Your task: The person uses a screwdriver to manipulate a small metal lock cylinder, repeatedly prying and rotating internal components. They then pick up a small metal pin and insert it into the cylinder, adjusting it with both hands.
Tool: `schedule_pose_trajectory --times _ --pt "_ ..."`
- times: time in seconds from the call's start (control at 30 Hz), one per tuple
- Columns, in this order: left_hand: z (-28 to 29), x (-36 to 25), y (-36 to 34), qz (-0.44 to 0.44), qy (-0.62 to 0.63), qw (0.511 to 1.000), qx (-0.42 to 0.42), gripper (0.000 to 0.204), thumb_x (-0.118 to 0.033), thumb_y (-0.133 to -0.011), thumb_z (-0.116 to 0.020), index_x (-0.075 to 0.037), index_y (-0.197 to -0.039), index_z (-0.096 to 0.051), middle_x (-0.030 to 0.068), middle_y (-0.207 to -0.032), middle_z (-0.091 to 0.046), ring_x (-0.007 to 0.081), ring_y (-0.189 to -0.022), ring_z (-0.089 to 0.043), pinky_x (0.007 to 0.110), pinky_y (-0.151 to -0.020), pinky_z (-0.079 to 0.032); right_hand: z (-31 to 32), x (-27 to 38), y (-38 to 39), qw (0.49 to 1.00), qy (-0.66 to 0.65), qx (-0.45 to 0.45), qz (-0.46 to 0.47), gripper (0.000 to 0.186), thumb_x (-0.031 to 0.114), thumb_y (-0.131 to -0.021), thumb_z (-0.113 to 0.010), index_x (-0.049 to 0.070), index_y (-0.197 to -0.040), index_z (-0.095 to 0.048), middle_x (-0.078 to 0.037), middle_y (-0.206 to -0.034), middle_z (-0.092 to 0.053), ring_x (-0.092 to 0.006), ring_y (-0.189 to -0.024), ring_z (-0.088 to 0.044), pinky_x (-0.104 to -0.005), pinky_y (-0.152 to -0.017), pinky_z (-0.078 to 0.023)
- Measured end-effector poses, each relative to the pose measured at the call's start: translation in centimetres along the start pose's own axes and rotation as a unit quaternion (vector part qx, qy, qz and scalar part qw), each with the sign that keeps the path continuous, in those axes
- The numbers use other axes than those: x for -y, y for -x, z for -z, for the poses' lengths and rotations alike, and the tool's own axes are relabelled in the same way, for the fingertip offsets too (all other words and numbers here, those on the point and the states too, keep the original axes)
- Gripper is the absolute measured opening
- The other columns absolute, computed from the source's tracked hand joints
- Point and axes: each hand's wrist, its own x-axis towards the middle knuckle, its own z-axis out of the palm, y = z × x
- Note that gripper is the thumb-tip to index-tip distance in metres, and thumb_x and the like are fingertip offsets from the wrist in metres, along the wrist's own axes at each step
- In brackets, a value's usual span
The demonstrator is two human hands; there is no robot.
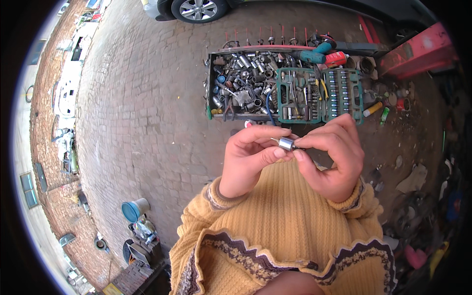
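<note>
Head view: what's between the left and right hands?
A small silver metal cylinder, seen in the head view. It sits at the fingertips, with the left hand on one side and the right hand at its other end.

Brick-paved floor [147, 113] — pale wall [20, 152], bluish window [29, 190].

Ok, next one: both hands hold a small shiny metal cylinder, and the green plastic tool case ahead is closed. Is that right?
Not quite: the green plastic tool case is open, its contents in plain sight, as the head view shows. The rest stands: the left hand and right hand hold the small shiny metal cylinder.
</note>
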Motion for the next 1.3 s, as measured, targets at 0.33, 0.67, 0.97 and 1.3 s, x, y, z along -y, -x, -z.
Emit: schedule_pose_trajectory --times 0.33,0.67,0.97,1.3 --pt "0.7 -1.5 -0.5 -0.008 -0.049 0.999 0.021 0.028 0.004 -0.089 -0.067 0.007 -0.116 -0.066 0.0192 -0.115 -0.069 0.0229 -0.105 -0.068 0.035 -0.092 -0.057 -0.9 0.5 -0.3 0.991 0.122 -0.019 0.059 0.024 0.007 -0.061 -0.076 0.013 -0.083 -0.068 0.005 -0.077 -0.064 -0.0179 -0.071 -0.056 -0.0313 -0.068 -0.038" --pt "1.8 -2.3 -0.7 0.029 -0.016 0.999 -0.001 0.026 0.001 -0.090 -0.068 0.007 -0.115 -0.066 0.0200 -0.113 -0.070 0.0222 -0.099 -0.070 0.034 -0.088 -0.059 -2.1 0.9 -1.1 0.998 0.052 -0.023 -0.006 0.025 0.003 -0.059 -0.077 0.013 -0.079 -0.067 0.005 -0.076 -0.065 -0.0191 -0.069 -0.056 -0.0313 -0.065 -0.038" --pt "2.5 -2.4 -0.6 0.011 -0.012 1.000 -0.007 0.027 0.002 -0.089 -0.068 0.006 -0.115 -0.065 0.0200 -0.111 -0.070 0.0224 -0.099 -0.070 0.034 -0.088 -0.059 -2.8 1.5 -1.3 0.995 0.097 -0.023 0.016 0.029 0.002 -0.059 -0.077 0.014 -0.084 -0.068 0.002 -0.082 -0.060 -0.0197 -0.073 -0.051 -0.0316 -0.067 -0.038" --pt "2.4 -1.8 -0.4 -0.068 -0.058 0.996 -0.002 0.028 0.011 -0.085 -0.067 0.005 -0.112 -0.066 0.0213 -0.117 -0.067 0.0257 -0.108 -0.066 0.035 -0.092 -0.057 -3.2 1.2 -0.8 0.986 0.153 -0.034 0.060 0.028 0.003 -0.061 -0.076 0.013 -0.086 -0.067 0.002 -0.083 -0.058 -0.0203 -0.073 -0.050 -0.0324 -0.065 -0.039"
